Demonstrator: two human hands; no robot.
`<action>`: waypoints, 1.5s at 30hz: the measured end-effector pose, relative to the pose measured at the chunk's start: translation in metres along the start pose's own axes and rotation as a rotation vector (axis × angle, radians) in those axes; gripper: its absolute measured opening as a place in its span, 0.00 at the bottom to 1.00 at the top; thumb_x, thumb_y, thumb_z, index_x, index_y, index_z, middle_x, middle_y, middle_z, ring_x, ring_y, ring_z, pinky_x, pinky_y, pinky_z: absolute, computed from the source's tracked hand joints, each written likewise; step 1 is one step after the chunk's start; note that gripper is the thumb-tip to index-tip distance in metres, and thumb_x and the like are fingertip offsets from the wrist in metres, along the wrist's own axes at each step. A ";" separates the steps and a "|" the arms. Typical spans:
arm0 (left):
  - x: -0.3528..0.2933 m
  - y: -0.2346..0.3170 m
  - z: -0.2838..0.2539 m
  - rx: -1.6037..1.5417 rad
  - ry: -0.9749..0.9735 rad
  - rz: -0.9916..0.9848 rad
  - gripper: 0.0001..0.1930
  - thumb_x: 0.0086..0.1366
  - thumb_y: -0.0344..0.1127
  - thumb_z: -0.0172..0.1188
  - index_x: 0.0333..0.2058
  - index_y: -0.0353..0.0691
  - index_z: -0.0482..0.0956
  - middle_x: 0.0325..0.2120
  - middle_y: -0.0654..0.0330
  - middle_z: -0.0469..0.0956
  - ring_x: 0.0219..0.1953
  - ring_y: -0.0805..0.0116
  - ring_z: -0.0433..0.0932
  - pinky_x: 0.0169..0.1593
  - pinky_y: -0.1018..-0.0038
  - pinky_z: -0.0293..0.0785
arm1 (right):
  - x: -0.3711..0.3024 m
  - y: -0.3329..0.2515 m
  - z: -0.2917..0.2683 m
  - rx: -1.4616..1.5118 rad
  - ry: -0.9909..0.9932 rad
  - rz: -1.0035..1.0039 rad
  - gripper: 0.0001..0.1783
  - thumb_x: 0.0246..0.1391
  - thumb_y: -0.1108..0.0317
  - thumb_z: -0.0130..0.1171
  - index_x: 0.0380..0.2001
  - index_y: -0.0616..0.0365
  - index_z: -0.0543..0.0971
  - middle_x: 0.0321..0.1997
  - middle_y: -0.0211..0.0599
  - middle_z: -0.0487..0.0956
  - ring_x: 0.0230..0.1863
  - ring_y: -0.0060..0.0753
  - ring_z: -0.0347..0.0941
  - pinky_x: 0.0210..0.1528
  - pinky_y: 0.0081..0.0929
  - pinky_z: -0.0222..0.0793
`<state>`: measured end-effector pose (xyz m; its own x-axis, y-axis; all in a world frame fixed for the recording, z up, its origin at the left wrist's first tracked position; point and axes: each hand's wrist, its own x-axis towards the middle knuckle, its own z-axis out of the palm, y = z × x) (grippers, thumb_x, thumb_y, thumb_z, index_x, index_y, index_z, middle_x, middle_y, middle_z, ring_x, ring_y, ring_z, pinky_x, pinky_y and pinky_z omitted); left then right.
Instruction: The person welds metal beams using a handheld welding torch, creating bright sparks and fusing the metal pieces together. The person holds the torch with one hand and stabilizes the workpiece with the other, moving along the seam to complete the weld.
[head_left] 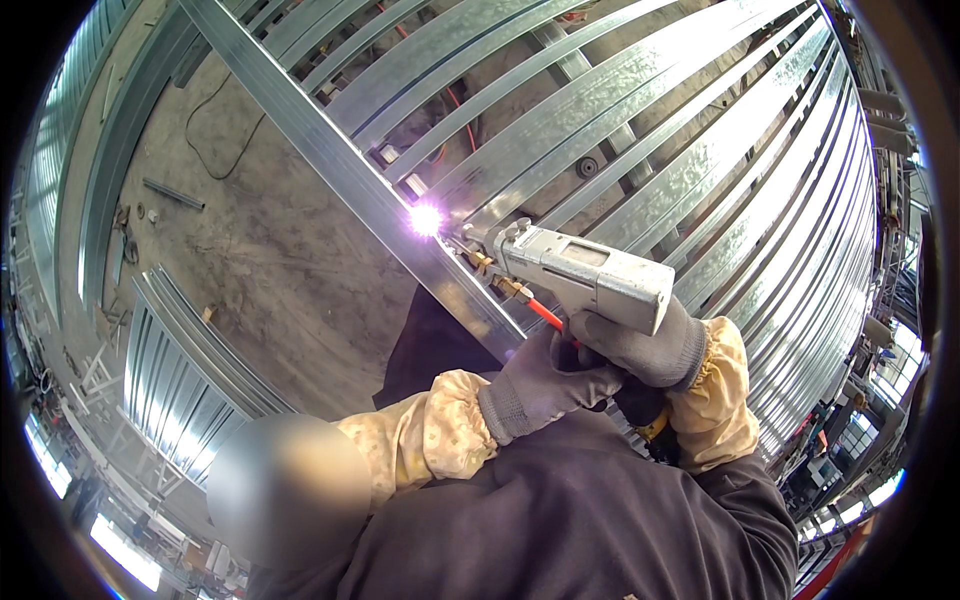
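A boxy silver handheld laser welding gun (585, 268) with brass fittings and a red-orange hose (545, 314) is held between my two gloved hands. My right hand (655, 345) is wrapped round its handle under the rear of the body. Closed around the lower grip area, my left hand (555, 385) presses against the right one; its fingertips are partly hidden. From the gun's nozzle a bright violet-white weld spot (425, 219) glows against the long galvanized steel rail (300, 130), where a steel slat (560, 130) meets it.
Parallel metal slats (700, 210) fill the right side, with gaps between them. Beyond the rail lies a stained concrete floor (300, 250) with a thin black cable (195, 140) and a short metal tube (173, 193). Stacked steel profiles (195, 355) stand at the left.
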<state>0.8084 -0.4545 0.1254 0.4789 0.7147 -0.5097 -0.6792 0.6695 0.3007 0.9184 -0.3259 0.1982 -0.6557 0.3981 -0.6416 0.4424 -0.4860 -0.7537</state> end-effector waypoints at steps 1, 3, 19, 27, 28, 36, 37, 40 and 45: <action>-0.001 0.001 0.001 -0.010 0.003 0.007 0.27 0.55 0.32 0.71 0.50 0.36 0.68 0.39 0.61 0.76 0.39 0.73 0.77 0.40 0.75 0.78 | 0.000 0.000 0.000 -0.010 0.001 0.004 0.25 0.58 0.66 0.58 0.56 0.66 0.68 0.33 0.37 0.80 0.31 0.24 0.77 0.35 0.24 0.74; 0.000 -0.002 0.001 -0.021 0.008 0.006 0.27 0.55 0.32 0.71 0.50 0.36 0.68 0.39 0.60 0.76 0.39 0.73 0.77 0.41 0.75 0.77 | 0.000 0.000 0.000 -0.005 0.017 0.008 0.26 0.57 0.66 0.58 0.56 0.65 0.68 0.33 0.36 0.79 0.30 0.23 0.76 0.33 0.23 0.73; -0.001 0.003 0.005 0.067 0.005 0.013 0.26 0.55 0.34 0.71 0.49 0.36 0.68 0.37 0.61 0.76 0.39 0.73 0.76 0.42 0.74 0.76 | -0.002 0.011 -0.003 -0.068 0.040 -0.026 0.28 0.54 0.65 0.61 0.57 0.65 0.68 0.42 0.40 0.79 0.37 0.28 0.76 0.40 0.25 0.74; -0.001 0.004 0.002 0.024 -0.025 -0.015 0.26 0.55 0.35 0.71 0.49 0.35 0.69 0.37 0.61 0.77 0.38 0.73 0.77 0.41 0.75 0.77 | -0.002 0.011 0.002 0.034 0.060 -0.002 0.27 0.54 0.68 0.57 0.57 0.65 0.68 0.32 0.33 0.79 0.27 0.19 0.74 0.28 0.19 0.71; 0.000 0.003 0.001 0.034 -0.023 -0.012 0.25 0.55 0.35 0.71 0.48 0.35 0.69 0.38 0.61 0.77 0.38 0.73 0.77 0.40 0.75 0.77 | -0.001 0.010 0.003 0.036 0.067 -0.001 0.28 0.54 0.68 0.57 0.57 0.66 0.68 0.32 0.33 0.79 0.27 0.19 0.74 0.28 0.19 0.71; 0.002 -0.002 -0.001 -0.027 -0.034 -0.002 0.27 0.54 0.33 0.72 0.50 0.35 0.68 0.38 0.61 0.76 0.38 0.73 0.77 0.39 0.75 0.77 | -0.001 0.009 0.004 0.009 0.075 -0.004 0.28 0.54 0.68 0.58 0.57 0.65 0.68 0.31 0.32 0.79 0.26 0.19 0.74 0.27 0.19 0.71; 0.002 -0.003 -0.002 -0.013 -0.040 -0.001 0.28 0.54 0.33 0.72 0.50 0.36 0.68 0.38 0.61 0.76 0.38 0.73 0.77 0.39 0.75 0.77 | -0.002 0.008 0.004 -0.002 0.071 -0.001 0.28 0.54 0.68 0.58 0.57 0.65 0.68 0.31 0.32 0.79 0.26 0.19 0.74 0.27 0.19 0.71; 0.002 -0.003 -0.002 0.021 -0.040 0.002 0.29 0.54 0.33 0.72 0.51 0.36 0.67 0.38 0.61 0.76 0.38 0.74 0.76 0.40 0.75 0.77 | -0.001 0.006 0.001 -0.058 0.047 0.005 0.28 0.53 0.67 0.59 0.57 0.65 0.68 0.37 0.36 0.78 0.32 0.22 0.74 0.33 0.21 0.71; 0.000 -0.002 0.001 -0.035 -0.054 0.013 0.28 0.55 0.34 0.72 0.51 0.37 0.67 0.37 0.61 0.76 0.36 0.74 0.75 0.39 0.74 0.75 | -0.002 0.009 -0.003 -0.118 0.017 -0.020 0.29 0.53 0.67 0.59 0.57 0.65 0.68 0.47 0.42 0.77 0.44 0.30 0.75 0.44 0.27 0.73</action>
<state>0.8103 -0.4558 0.1261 0.4980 0.7341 -0.4616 -0.7043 0.6530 0.2784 0.9256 -0.3290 0.1921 -0.6551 0.4208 -0.6275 0.4984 -0.3835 -0.7775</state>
